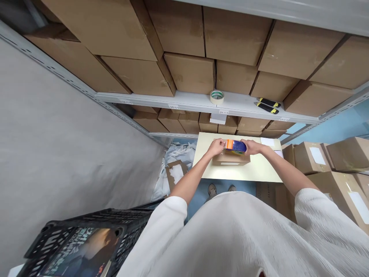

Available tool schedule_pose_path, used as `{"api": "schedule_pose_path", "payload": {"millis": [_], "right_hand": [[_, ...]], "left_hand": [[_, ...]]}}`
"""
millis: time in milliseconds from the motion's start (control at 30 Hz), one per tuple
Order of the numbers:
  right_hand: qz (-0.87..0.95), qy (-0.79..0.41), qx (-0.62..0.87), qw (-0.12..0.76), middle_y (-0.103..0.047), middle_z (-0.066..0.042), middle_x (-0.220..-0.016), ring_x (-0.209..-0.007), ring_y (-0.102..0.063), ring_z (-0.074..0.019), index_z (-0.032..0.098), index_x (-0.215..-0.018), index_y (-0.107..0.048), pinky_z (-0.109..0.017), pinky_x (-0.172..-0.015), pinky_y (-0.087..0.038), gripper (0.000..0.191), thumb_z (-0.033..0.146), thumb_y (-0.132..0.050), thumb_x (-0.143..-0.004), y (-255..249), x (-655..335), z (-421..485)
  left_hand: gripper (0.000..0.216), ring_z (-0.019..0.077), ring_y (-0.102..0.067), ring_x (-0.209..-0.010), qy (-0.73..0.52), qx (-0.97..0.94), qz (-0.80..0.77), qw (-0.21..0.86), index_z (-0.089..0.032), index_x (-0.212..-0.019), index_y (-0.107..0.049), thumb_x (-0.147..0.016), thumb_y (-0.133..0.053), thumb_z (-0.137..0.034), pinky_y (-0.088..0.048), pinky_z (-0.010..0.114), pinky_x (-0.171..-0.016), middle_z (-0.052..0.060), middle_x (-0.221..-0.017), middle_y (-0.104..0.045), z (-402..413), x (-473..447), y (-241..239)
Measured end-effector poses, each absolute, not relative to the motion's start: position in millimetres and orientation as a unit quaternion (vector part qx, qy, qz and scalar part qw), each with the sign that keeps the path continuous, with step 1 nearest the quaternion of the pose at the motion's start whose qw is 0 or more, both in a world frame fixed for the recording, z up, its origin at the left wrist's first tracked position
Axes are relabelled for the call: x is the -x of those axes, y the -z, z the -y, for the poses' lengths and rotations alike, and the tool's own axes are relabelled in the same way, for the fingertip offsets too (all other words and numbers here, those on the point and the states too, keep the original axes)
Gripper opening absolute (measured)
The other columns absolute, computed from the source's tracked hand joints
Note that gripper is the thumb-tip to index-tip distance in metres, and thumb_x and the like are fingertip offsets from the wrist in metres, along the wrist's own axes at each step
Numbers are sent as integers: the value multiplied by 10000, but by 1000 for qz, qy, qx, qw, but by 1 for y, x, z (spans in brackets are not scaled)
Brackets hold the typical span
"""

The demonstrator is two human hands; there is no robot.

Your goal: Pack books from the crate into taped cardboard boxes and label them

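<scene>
A small cardboard box (234,159) with a white label on its near side sits on the pale yellow table (211,172). Just over its top, a blue and orange tape dispenser (240,146) lies sideways, and my right hand (252,147) is closed around its right end. My left hand (216,147) is closed in a pinch at the orange front, on what looks like the loose end of clear tape; the fingertips are small and partly hidden. Both hands are above the box.
Shelves packed with cardboard boxes (188,73) stand ahead. A tape roll (217,97) and black-yellow cutters (267,107) lie on the shelf edge. More boxes (314,157) are stacked at right. A black crate (123,231) is at lower left, near white scraps (164,181).
</scene>
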State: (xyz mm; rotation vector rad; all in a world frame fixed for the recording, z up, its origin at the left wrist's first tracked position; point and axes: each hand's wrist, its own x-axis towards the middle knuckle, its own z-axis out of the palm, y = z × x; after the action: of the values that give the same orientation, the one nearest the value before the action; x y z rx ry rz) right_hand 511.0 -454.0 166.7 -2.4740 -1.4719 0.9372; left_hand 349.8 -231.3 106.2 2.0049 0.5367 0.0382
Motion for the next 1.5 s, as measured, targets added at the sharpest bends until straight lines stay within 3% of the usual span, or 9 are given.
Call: {"api": "schedule_pose_path", "payload": {"millis": [333,567,833,1000,1500], "right_hand": [[500,-291,816,-3,-788,-65,-1071,-913,-721,-294,282,-1180,-598,-339,-755,-486,546,375,-864,-713,-171,-529,448],[504,-280,817,-22,-780,-61,-1017,-995,-726,-327,282,-1119,-599,-396,-907,-484,467,361,-833,-723,-172,-530,451],[499,-261,824,-57,-761,-96,-1042,-1054,-703,-367,265,-1113,-579,-443,-971,-454,456,340,-801,-722,-169,-521,435],[500,-256,822,-92,-768,-109,-1078,-1083,-704,-377,261,-1144,-562,-447,-976,-447,476,417,-791,-757,-169,-518,430],[487,-253,823,-144,-768,-100,-1066,-1097,-698,-361,262,-1148,-563,-411,-956,-435,464,414,-782,-769,-179,-508,417]], "left_hand": [[234,236,-650,-828,-55,-816,-287,500,-245,-720,-561,-951,-586,-282,-513,356,-830,38,-822,-705,187,-330,-92],[261,223,-680,-818,-54,-756,-338,559,-245,-653,-566,-909,-598,-288,-539,352,-852,34,-788,-729,155,-297,-62],[207,228,-703,-870,-78,-730,-343,585,-263,-701,-544,-905,-570,-287,-554,355,-915,16,-763,-717,156,-284,-27],[205,222,-710,-870,-56,-742,-349,570,-260,-782,-543,-980,-507,-302,-545,352,-920,9,-786,-690,155,-285,-12],[186,239,-723,-1035,-2,-764,-349,542,-238,-933,-605,-1064,-474,-244,-528,347,-976,84,-1035,-773,178,-299,28]]}}
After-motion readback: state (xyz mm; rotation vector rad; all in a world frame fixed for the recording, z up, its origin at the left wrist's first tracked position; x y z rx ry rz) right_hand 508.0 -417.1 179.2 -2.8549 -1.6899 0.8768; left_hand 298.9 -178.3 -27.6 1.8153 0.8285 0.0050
